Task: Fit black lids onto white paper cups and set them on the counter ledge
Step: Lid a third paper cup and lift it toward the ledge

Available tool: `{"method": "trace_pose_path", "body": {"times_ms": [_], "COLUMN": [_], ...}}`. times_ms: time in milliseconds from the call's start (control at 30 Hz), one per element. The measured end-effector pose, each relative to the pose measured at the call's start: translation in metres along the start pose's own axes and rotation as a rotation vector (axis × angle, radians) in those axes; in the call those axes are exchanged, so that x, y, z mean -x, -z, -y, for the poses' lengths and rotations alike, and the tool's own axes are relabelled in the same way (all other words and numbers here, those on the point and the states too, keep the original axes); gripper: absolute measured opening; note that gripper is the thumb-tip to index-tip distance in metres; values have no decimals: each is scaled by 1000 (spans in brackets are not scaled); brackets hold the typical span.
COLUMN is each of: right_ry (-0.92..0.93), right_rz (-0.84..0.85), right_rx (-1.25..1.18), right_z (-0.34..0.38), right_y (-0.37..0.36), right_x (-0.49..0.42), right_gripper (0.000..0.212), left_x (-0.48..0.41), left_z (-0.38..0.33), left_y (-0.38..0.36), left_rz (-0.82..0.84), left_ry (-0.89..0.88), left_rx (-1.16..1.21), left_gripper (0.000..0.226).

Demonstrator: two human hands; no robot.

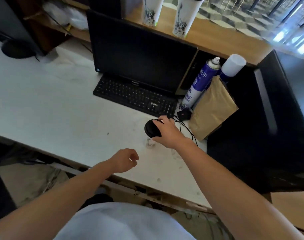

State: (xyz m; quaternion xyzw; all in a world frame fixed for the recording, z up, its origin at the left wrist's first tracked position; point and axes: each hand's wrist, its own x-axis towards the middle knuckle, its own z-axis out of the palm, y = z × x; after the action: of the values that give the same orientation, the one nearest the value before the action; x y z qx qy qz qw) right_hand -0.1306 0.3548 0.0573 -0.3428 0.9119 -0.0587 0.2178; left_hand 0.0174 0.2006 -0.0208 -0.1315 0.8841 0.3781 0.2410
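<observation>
- Right hand (166,131) clamped over black lid (151,128), seated on a paper cup (150,142) standing upright on the table (61,110).
- Left hand (126,160) loosely curled, empty, nearer the body.
- Counter ledge (217,42) lies ahead, beyond the monitor (140,54); two lidded cups (182,16) there.
- Monitor and spray can (198,84) flank the lift path.

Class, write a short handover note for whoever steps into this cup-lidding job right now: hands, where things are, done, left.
Right hand: gripping the black lid on a cup standing on the white desk; the cup is mostly hidden, so the seating of the lid can't be judged.
Left hand: empty, loosely curled, hovering above the desk edge.
Done: two lidded cups stand on the wooden ledge behind the monitor.
Left: check the lid is pressed home, then lift this cup onto the ledge beside the others.
</observation>
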Motion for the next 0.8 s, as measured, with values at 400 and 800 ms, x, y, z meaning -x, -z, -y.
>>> {"method": "trace_pose_path", "body": {"times_ms": [400, 800], "right_ry": [-219, -366], "right_rz": [31, -76], "right_rx": [-72, -602], "right_z": [40, 117], "right_y": [3, 5], "right_x": [-25, -38], "right_gripper": [86, 74], "left_x": [-16, -23], "left_z": [41, 89], "left_y": [74, 116], "left_rz": [34, -33], "left_ry": [-86, -186], "left_rx": [34, 141], "left_gripper": [22, 94]}}
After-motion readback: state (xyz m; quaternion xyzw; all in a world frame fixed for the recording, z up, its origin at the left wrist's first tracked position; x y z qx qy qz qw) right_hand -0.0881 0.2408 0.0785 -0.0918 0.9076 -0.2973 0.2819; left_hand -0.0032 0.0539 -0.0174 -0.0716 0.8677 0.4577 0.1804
